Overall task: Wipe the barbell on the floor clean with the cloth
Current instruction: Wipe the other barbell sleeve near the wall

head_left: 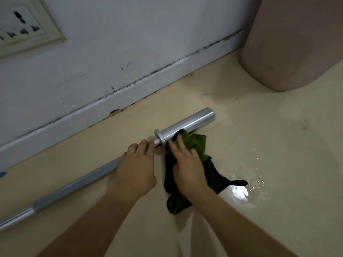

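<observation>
From my feed, both forearms reach forward and down toward the floor (259, 136). My left hand (136, 167) lies palm-down over the barbell (74, 184), fingers curled around the thin shaft just short of the collar (159, 137), so it is closed on the bar. My right hand (187, 164) is flat and palm-down, fingers extended and together, pressing the cloth (198, 145) rather than pinching it; the fingertips reach the near side of the sleeve (187, 125). Its outline is blurred.

I count one barbell, one cloth, two hands. The cloth is dark with a green part bunched against the sleeve, its dark tail trailing across the floor under and behind my right wrist. The barbell lies on the cream floor, running diagonally from lower left to its sleeve end at centre, close alongside the white skirting board (92, 110). One pink bin (297, 43) stands at upper right, well apart, and one wall socket (24, 25) shows upper left.
</observation>
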Demonstrator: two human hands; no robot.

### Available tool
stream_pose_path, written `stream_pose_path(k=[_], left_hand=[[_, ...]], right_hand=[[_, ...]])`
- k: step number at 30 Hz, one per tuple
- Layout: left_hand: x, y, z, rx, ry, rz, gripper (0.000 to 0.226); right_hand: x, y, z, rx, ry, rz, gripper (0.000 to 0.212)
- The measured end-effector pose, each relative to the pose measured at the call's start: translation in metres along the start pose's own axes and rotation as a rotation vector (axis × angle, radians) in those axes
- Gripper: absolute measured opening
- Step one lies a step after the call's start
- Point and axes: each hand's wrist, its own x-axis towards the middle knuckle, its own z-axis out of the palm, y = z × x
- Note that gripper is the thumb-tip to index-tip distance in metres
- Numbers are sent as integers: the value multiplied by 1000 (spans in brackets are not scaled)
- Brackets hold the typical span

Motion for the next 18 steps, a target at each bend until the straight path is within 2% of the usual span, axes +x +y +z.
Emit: stream_pose_path(k=[2, 3, 5, 6, 8, 10, 11, 14, 18], left_hand=[[-1, -1, -2, -43, -13, 10, 87], [-1, -2, -4, -69, -49, 4, 86], [-6, -1, -11, -195, -138, -30, 79], [-11, 3, -17, -354, -143, -59, 70], [-26, 19, -35, -815, -87, -151, 44], [-43, 41, -51, -1234, -66, -264, 27], [-51, 50, -56, -1339, -52, -292, 32], [-71, 64, -70, -1427, 3, -303, 50], [-88, 52, -96, -1455, -72, -295, 27]], right_hand=[[-18, -10, 0, 202, -164, 25, 58], [-17, -10, -8, 347, -275, 118, 53], [-10, -14, -38, 838, -420, 437, 49], [-7, -15, -53, 1046, -402, 546, 47], [-7, -17, -80, 1275, -284, 602, 41], [-12, -22, -96, 1411, -234, 581, 33], [-15, -27, -102, 1451, -236, 579, 31], [-22, -40, -120, 1496, -307, 527, 28], [-23, -49, -151, 1468, -466, 383, 32]])
